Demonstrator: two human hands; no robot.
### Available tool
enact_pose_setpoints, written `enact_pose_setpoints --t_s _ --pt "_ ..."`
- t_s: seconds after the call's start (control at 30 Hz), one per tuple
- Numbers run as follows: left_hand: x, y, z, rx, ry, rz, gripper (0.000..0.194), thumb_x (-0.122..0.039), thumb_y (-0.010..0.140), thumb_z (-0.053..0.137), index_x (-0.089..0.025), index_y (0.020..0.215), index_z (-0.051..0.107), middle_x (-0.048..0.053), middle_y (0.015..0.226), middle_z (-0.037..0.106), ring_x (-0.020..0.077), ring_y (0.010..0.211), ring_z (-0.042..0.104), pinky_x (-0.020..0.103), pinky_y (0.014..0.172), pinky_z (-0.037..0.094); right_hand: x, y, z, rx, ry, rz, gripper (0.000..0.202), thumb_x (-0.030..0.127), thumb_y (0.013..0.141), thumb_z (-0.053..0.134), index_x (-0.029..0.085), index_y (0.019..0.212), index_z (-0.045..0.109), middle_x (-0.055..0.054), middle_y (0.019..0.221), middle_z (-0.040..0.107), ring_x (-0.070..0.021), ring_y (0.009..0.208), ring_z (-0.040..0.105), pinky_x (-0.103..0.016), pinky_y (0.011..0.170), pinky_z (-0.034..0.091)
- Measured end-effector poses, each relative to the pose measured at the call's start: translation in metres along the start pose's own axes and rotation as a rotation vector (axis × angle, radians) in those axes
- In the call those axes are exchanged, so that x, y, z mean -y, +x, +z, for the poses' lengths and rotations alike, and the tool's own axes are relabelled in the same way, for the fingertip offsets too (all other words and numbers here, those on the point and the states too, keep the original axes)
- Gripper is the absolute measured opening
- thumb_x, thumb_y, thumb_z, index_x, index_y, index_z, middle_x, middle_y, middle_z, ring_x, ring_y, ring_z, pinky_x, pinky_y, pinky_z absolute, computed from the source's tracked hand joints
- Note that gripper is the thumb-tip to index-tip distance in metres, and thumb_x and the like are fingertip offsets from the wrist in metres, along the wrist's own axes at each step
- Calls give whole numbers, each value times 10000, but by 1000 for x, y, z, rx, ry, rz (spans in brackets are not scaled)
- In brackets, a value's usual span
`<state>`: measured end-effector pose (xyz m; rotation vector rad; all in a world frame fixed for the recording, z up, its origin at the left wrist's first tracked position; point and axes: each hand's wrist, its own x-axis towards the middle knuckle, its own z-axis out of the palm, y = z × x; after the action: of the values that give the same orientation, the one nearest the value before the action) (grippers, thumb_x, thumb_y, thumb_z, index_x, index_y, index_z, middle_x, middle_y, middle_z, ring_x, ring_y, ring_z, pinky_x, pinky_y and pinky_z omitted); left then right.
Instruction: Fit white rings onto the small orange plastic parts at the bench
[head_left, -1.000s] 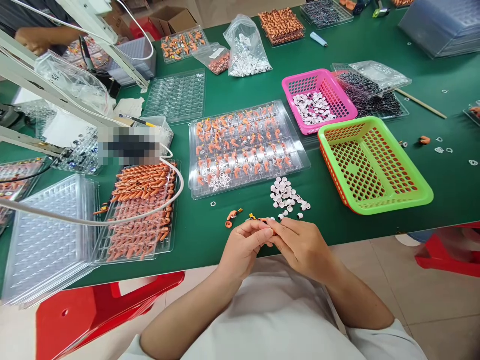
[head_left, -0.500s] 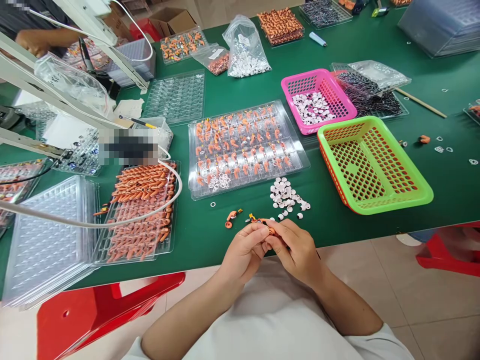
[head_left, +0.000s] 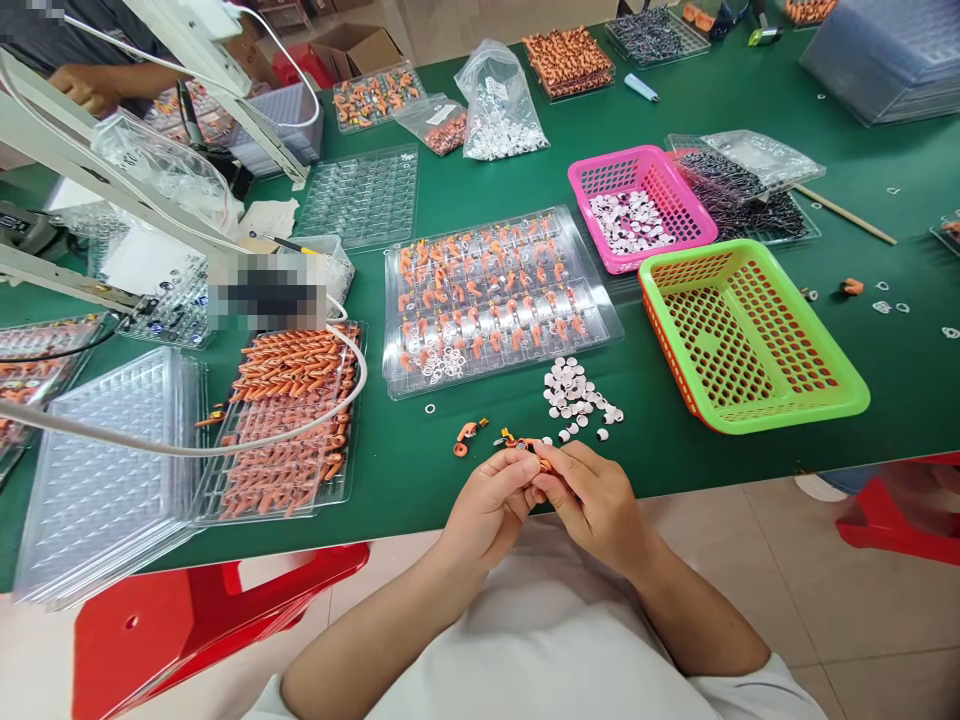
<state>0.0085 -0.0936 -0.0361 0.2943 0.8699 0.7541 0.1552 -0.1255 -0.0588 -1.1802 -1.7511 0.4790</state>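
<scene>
My left hand (head_left: 495, 500) and my right hand (head_left: 589, 495) meet at the table's near edge, fingertips pinched together on a small orange part (head_left: 541, 461). Its far end, with yellow and dark bits, pokes out past my left fingers; the rest is covered by them. Just left on the green table lies another orange piece (head_left: 466, 436) with a yellow tip. Beyond my right hand is a loose pile of round white discs (head_left: 571, 388), some showing black. Farther back, a clear tray (head_left: 495, 300) holds rows of orange pieces, with white rings at its near left corner.
A green basket (head_left: 825, 385) and a pink basket (head_left: 694, 215) stand at the right. Stacked trays of orange parts (head_left: 289, 420) lie left, crossed by a white cable (head_left: 364, 375). Clear trays (head_left: 97, 470) overhang the edge. At the back left, a person's hand (head_left: 86, 88) shows.
The camera view has shifted slightly, so the table's contents appear a little farther right. Both hands keep nearly the same pose on the orange part.
</scene>
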Motion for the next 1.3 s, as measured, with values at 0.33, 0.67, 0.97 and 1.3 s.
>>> enact_pose_setpoints --t_s 0.33,0.67,0.97,1.3 --pt "-1 -1 1 -16 -5 -9 171 -232 704 837 -132 696 698 11 672 673 86 614 600 190 618 493 1 1 -2 11 -17 -11 339 134 960 525 155 1296 561 -112 940 697 -190 784 659 -306 645 576" --pt "2 -1 2 -20 12 10 184 -253 714 829 -130 696 693 14 677 666 88 627 587 196 632 486 0 0 -1 -1 66 14 362 132 967 493 183 1321 552 -113 987 692 -194 843 666 -325 709 598" --pt "1 -4 2 -32 127 77 179 -302 719 833 -161 757 730 20 762 688 109 678 611 220 640 510 -2 -3 2 -58 164 62 345 130 958 489 205 1281 585 -100 1005 689 -178 810 653 -304 683 576" --pt "-17 -10 5 4 778 305 192 -277 740 810 -227 925 803 37 705 683 144 641 541 254 606 444 -6 -4 -13 46 434 293 232 256 978 508 234 1115 694 -28 820 641 -147 715 568 -274 643 464"
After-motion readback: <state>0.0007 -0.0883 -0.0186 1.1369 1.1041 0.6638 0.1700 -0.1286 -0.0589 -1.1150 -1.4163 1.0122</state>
